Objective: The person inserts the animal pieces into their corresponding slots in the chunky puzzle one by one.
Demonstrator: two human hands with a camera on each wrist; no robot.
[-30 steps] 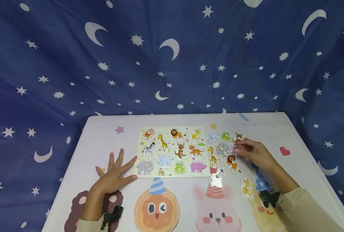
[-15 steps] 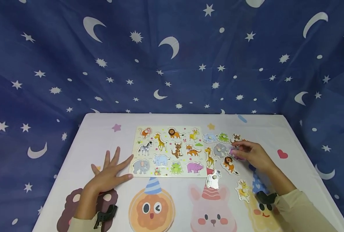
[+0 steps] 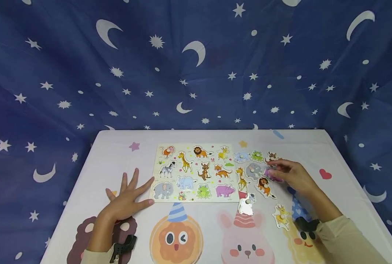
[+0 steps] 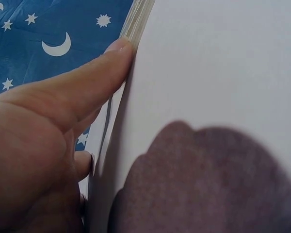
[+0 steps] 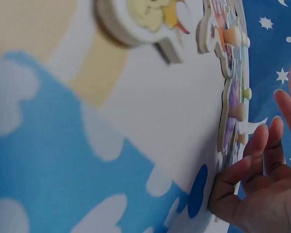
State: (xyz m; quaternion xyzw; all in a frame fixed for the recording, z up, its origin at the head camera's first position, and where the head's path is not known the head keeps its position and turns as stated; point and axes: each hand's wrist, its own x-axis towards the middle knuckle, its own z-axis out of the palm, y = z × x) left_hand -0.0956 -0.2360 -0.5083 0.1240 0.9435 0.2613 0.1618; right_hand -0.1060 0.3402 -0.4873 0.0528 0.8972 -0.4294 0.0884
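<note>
Dark blue cloth (image 3: 216,33) printed with moons and stars hangs behind the puzzle board (image 3: 182,146), which lies flat, its animals facing up, on a white tablecloth (image 3: 123,146). From where I stand, the person's left hand (image 3: 124,201) is at the board's left edge, fingers spread wide, with thumb and forefinger reaching that edge.

Right of the board, loose animal pieces lie in a cluster. Nearest its right edge are the blue rhino (image 3: 238,157) and the giraffe (image 3: 241,179); the zebra (image 3: 246,208), glaring white, lies at its lower right corner. A little further right come the frog (image 3: 257,157), the elephant (image 3: 257,169) and the lion (image 3: 264,187). Well right of the board, the right hand (image 3: 293,176) bends its fingers over the purple hippo (image 3: 273,177), beside the kangaroo (image 3: 272,156); I can't tell whether they pinch the piece. One yellow horned animal (image 3: 281,217) sits apart, below and right of the board.
</note>
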